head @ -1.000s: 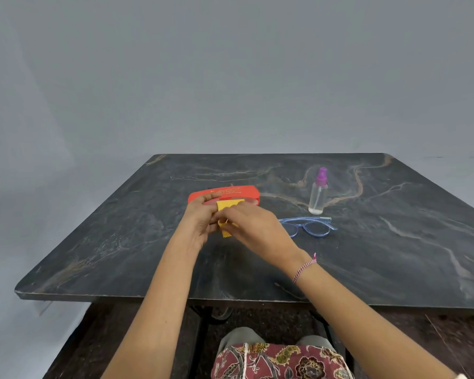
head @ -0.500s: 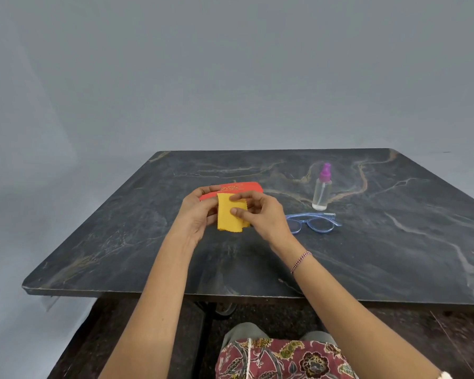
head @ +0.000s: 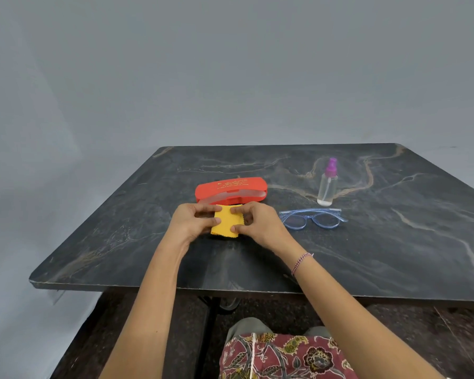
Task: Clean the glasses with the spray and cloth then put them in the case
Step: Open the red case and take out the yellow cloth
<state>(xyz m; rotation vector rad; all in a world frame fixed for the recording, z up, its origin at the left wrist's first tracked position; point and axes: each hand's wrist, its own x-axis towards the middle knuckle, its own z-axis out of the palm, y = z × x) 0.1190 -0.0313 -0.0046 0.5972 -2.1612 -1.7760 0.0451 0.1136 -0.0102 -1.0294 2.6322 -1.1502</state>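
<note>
Sitting nearest the camera is a lap in a flowered garment (head: 285, 356), with dark floor on either side. Two bare forearms reach forward from it over the near edge of the dark, veined bench (head: 121, 242). The right wrist wears a thin beaded bracelet (head: 301, 262).

The left hand (head: 192, 222) and right hand (head: 260, 222) meet over the middle of the bench, and the yellow cloth (head: 226, 224) is stretched between them. The left fingers (head: 215, 220) and thumb pinch the cloth's left edge. The right fingers (head: 234, 210) and thumb pinch its right edge, one grip near the top corner and one lower down. The cloth faces up as a small square with a wavy cut edge. A shadow lies under it, and I cannot tell whether it touches the bench.

Right of the right hand, apart from it, the blue clear-framed glasses (head: 311, 218) lie flat on the bench.

Just beyond the hands lies the red case (head: 230, 190), long side toward the camera, with gold print on its lid and a pale strip along its front seam. Farther right, just behind the glasses, the clear spray (head: 327, 184) stands upright with a purple top.

A plain grey wall (head: 230, 77) rises behind the bench.
</note>
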